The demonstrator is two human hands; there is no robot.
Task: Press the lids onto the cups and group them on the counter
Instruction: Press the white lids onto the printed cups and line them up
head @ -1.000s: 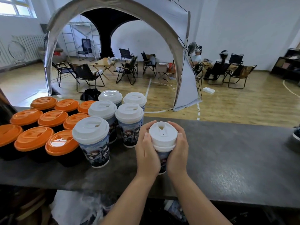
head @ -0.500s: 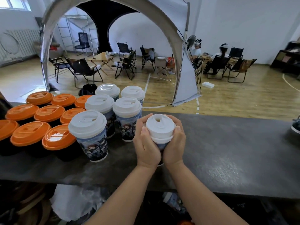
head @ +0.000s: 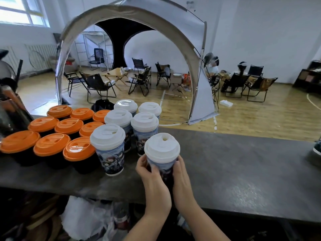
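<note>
A printed paper cup (head: 162, 166) with a white lid (head: 161, 148) is held between both my hands over the dark counter (head: 234, 164). My left hand (head: 152, 178) grips its left side low down and my right hand (head: 182, 180) grips its right side. The cup's base is hidden behind my hands. Just to its left stand several more white-lidded printed cups (head: 108, 146) in a tight group. Further left are several dark cups with orange lids (head: 52, 146).
The counter's near edge runs below my wrists, with bags and clutter (head: 90, 221) underneath. A dark object (head: 315, 150) sits at the counter's far right. Beyond the counter stand a grey arched tent (head: 199, 101), folding chairs and seated people.
My hands have slid from the lid rim down onto the cup's body. The cup now stands closer to the group of white-lidded cups, and the camera has tilted up.
</note>
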